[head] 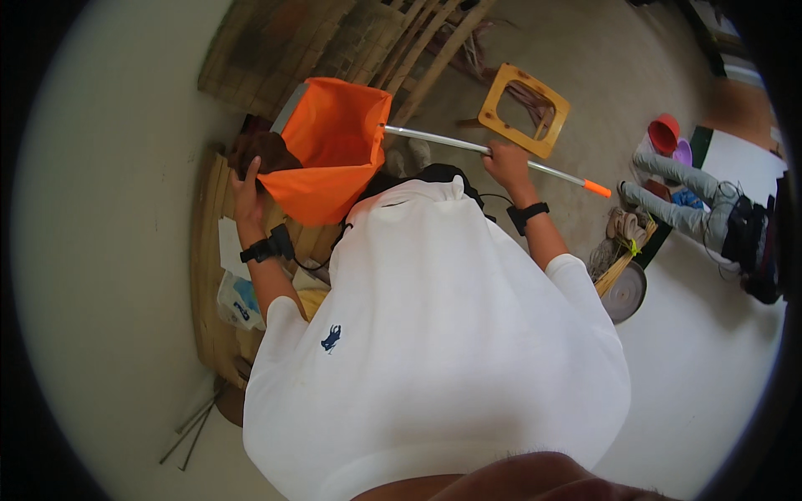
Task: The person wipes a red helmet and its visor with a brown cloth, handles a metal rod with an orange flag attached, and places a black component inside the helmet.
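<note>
My right hand (509,164) is wrapped around a silver metal pole (432,137) with an orange grip at its outer end. The pole's other end meets an orange fabric scoop-like bag (329,134) whose mouth gapes open, with a grey plate (290,108) along one edge. At the bag's near left rim, my left hand (248,195) holds a dark brown bundle (266,153), apparently cloth, partly over the opening. Some of its fingers are hidden behind the bundle. Both wrists wear black straps with small devices.
Below the bag runs a wooden bench or table (210,300) bearing a plastic package (240,300). A yellow wooden stool (525,109) stands beyond the pole. Bamboo poles (432,69) lean at the top. Another person's legs (680,178) are at right, near a red bucket (663,132).
</note>
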`<act>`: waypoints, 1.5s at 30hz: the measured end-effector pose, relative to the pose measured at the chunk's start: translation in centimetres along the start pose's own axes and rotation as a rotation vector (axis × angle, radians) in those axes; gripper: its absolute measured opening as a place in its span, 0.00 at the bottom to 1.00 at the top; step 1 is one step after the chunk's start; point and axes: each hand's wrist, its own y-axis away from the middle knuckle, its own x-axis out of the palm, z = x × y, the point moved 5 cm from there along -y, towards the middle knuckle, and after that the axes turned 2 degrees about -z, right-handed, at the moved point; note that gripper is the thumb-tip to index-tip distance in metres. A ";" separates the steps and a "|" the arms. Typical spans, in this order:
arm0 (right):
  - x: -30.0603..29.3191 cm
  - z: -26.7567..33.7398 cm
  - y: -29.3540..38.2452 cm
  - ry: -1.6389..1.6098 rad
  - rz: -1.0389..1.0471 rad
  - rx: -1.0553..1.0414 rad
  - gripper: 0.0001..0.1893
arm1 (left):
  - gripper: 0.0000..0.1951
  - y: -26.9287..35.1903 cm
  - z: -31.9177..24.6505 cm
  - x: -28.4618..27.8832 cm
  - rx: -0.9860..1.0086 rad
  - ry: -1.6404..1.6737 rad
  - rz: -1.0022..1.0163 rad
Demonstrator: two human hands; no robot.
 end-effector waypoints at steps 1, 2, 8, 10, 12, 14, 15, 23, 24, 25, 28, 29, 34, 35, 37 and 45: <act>0.1 0.2 -0.2 0.007 -0.006 0.020 0.08 | 0.34 -0.3 0.1 0.1 -0.013 -0.029 0.012; 0.3 0.8 -0.6 0.005 0.019 0.020 0.08 | 0.35 -0.6 0.1 0.1 -0.025 -0.059 0.025; 0.5 3.5 -2.0 -0.006 0.070 -0.007 0.08 | 0.38 -2.1 0.6 0.0 -0.183 -0.036 0.135; 0.4 6.1 -2.8 -0.007 0.073 -0.042 0.09 | 0.38 -1.7 -0.2 0.1 -0.175 -0.036 0.159; 1.0 8.6 -3.8 -0.047 0.111 -0.064 0.09 | 0.38 -2.3 0.5 -1.4 -0.184 -0.028 0.185; 1.7 10.4 -4.7 -0.049 0.130 -0.062 0.09 | 0.37 -3.8 1.8 -3.1 -0.202 0.010 0.251; 2.2 11.4 -5.3 -0.087 0.139 -0.065 0.09 | 0.36 -4.3 1.6 -3.7 -0.201 0.019 0.303; 1.3 14.2 -5.9 -0.167 0.177 -0.062 0.12 | 0.39 -3.0 1.5 -2.2 -0.276 -0.292 0.458; 0.7 14.0 -5.6 -0.165 0.168 -0.070 0.13 | 0.38 -3.0 1.7 -1.5 -0.320 -0.201 0.460; 0.2 13.7 -5.1 -0.149 0.162 -0.059 0.13 | 0.38 -2.8 1.7 -0.8 -0.319 -0.193 0.480; -1.6 14.1 -4.3 -0.028 0.048 -0.164 0.12 | 0.34 -2.7 0.7 1.0 -0.313 -0.187 0.515; -2.0 14.0 -4.0 -0.007 0.036 -0.151 0.12 | 0.34 -2.8 0.3 1.7 -0.307 -0.177 0.540; -3.4 13.4 -3.8 0.006 -0.009 -0.244 0.13 | 0.36 -6.5 1.4 0.9 -0.210 -0.390 0.431; -3.5 13.0 -3.7 0.012 -0.020 -0.242 0.13 | 0.37 -6.7 0.5 1.4 -0.169 -0.430 0.431; -3.7 13.0 -3.8 0.024 -0.065 -0.268 0.13 | 0.39 -7.7 -0.7 1.9 -0.206 -0.459 0.377; -7.8 15.4 -4.4 0.079 -0.239 -0.431 0.13 | 0.31 -12.5 -3.6 3.1 0.167 -0.370 0.613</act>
